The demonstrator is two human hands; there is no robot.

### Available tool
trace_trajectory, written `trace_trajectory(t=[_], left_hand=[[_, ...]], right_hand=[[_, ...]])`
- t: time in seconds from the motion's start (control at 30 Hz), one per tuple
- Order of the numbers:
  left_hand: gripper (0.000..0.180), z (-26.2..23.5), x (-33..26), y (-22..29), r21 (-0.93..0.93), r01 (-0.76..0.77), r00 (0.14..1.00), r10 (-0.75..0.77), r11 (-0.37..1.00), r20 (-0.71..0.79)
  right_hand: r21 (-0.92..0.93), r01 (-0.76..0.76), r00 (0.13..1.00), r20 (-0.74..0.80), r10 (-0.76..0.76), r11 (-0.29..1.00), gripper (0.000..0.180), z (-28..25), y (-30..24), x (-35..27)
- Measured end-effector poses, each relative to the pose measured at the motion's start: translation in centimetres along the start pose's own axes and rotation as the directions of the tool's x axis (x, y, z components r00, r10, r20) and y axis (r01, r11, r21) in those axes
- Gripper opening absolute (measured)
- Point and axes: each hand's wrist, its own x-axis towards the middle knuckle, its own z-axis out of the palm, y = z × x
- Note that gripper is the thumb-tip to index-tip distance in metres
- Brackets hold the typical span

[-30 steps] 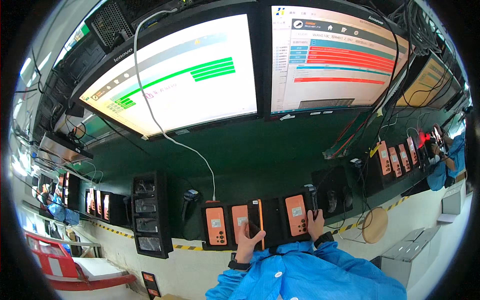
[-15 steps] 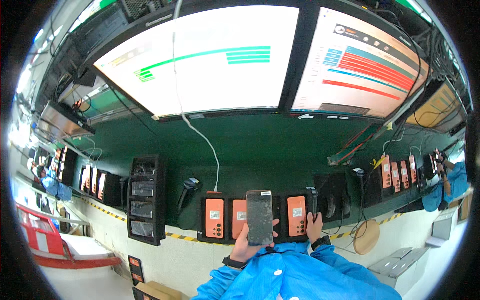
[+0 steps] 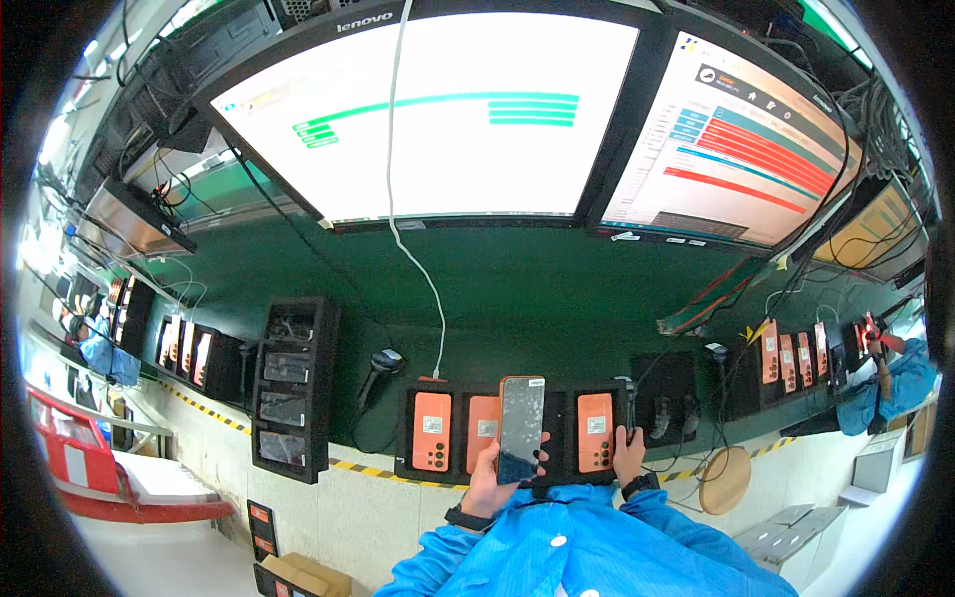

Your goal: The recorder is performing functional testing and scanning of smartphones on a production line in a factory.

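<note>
Low in the middle of the frame, my left hand [image 3: 489, 485] is wrapped around the lower part of a phone [image 3: 521, 429], gripping it from its left side with the fingertips curling round its right edge. I hold the phone upright, its dark glass face turned toward me, so most of it rises above my grip and covers part of the black fixture tray [image 3: 408, 468] behind it. That tray holds three orange phones standing back-out: one at the left [image 3: 432, 430], one just left of the held phone and partly hidden by it [image 3: 482, 428], and one to its right [image 3: 595, 431].

My right hand [image 3: 629, 456] is just right of the tray, closed around the handle of a black barcode scanner [image 3: 627, 403] that stands at the tray's right edge. Both blue sleeves [image 3: 577, 542] come in from the lower edge.

A white cable [image 3: 413, 249] drops from the top of the frame to the tray's upper left corner. Above, two large monitors fill the upper half, the left one [image 3: 438, 109] white with green bars, the right one [image 3: 736, 149] with red bars. Left of the tray stand a second scanner on its stand [image 3: 383, 363] and a black slotted rack [image 3: 288, 388]. At the far right edge another person in blue [image 3: 890, 383] works beside more orange phones [image 3: 791, 348].
</note>
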Motion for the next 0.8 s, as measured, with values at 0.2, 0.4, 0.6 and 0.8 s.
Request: trace_trajectory(t=[0.2,0.4,0.6,0.8], left_hand=[[0.059,2.0,-0.2,0.6,-0.014,-0.033,0.995,0.032,0.999,-0.089],[0.062,2.1,-0.5,-0.2,-0.021,0.020,0.998,-0.021,1.000,-0.054],[0.065,2.5,-0.9,-1.1,-0.072,0.064,0.996,-0.068,0.995,-0.051],[0.066,3.2,-1.2,-1.6,-0.172,-0.026,0.998,0.014,0.985,-0.068]], right_hand=[[0.099,0.004,0.996,-0.089,0.005,0.995,0.032,-0.7,2.3,2.3],[-0.005,-0.007,1.000,-0.010,0.006,1.000,0.030,0.0,7.4,6.7],[-0.024,0.056,0.985,0.165,-0.051,0.998,0.030,2.5,7.3,9.2],[0.155,-0.084,0.961,0.275,0.038,0.984,0.025,1.7,5.8,10.6]])
